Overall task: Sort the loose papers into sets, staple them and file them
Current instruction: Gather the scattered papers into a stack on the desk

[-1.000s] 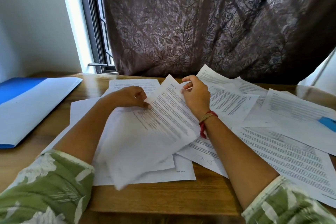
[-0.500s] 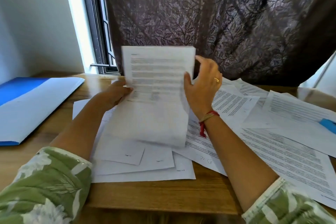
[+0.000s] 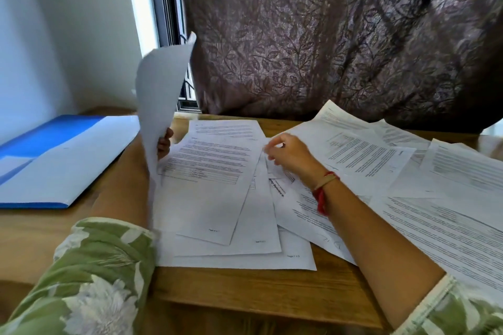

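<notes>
Sorting stage, head view. The left hand point(image 3: 164, 141), left of centre, grips the raised sheet point(image 3: 160, 106) by its lower edge. Only the fingertips show, curled round the paper's right side; the rest of the hand is hidden behind it. Held at one edge alone, the thin sheet bows into a soft curve and shows its blank back. This probably lifts it clear so that the pages beneath can be read.

The right hand point(image 3: 290, 156), centre frame, hovers with bent fingers, their tips at the corner of a page. Whether it pinches that page cannot be told.

The loose papers point(image 3: 217, 171) lie fanned and overlapping from the centre to the right edge of the frame. They are matte white printed sheets, some askew, not yet squared into sets. The open folder point(image 3: 62, 160), smooth blue outside and pale inside, waits at the left, well apart from the hands. No stapler shows.

Everything lies on the wood-grain table point(image 3: 245, 288). A dark curtain point(image 3: 326, 35) with a leaf pattern fills the upper right. A red thread point(image 3: 321, 198) circles the right wrist.
</notes>
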The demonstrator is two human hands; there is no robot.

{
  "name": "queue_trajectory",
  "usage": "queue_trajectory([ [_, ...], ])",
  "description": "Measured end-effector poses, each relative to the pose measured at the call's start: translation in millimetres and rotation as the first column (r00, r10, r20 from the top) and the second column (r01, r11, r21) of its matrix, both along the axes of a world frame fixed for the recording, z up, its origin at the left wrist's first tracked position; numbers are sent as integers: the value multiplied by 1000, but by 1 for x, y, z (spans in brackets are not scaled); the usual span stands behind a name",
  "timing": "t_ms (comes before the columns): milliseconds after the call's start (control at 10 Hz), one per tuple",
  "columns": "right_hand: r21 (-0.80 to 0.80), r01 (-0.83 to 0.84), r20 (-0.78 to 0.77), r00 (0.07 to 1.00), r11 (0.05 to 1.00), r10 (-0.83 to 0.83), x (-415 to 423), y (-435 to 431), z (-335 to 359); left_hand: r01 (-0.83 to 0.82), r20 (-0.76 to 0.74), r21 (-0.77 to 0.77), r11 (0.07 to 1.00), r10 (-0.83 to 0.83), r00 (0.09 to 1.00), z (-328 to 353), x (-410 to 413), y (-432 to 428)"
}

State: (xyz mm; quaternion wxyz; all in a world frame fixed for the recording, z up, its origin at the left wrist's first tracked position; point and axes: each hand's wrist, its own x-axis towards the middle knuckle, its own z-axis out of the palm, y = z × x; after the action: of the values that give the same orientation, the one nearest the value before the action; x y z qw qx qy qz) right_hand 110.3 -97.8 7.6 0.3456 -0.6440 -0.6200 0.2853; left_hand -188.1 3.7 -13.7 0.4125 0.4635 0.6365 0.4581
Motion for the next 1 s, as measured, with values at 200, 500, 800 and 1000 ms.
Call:
queue_trajectory([
  [200, -72, -118, 585, 799, 990, 138, -29, -12, -23, 51, -329, 80, 996, -22, 944, 12, 7, -29],
  [500, 54, -59, 569, 822, 997, 18, -25, -3, -24, 280, -400, -10, 960, -260, 879, 2, -22, -40],
  [800, 92, 26, -135, 991, 995, -13, -26, -1, -23, 176, -281, 43, 984, -157, 947, -2, 3, -37],
  [1000, -61, 55, -606, 792, 997, -81, -25, -5, -10, 197, 30, 145, 970, -203, 979, -1, 1, -42],
])
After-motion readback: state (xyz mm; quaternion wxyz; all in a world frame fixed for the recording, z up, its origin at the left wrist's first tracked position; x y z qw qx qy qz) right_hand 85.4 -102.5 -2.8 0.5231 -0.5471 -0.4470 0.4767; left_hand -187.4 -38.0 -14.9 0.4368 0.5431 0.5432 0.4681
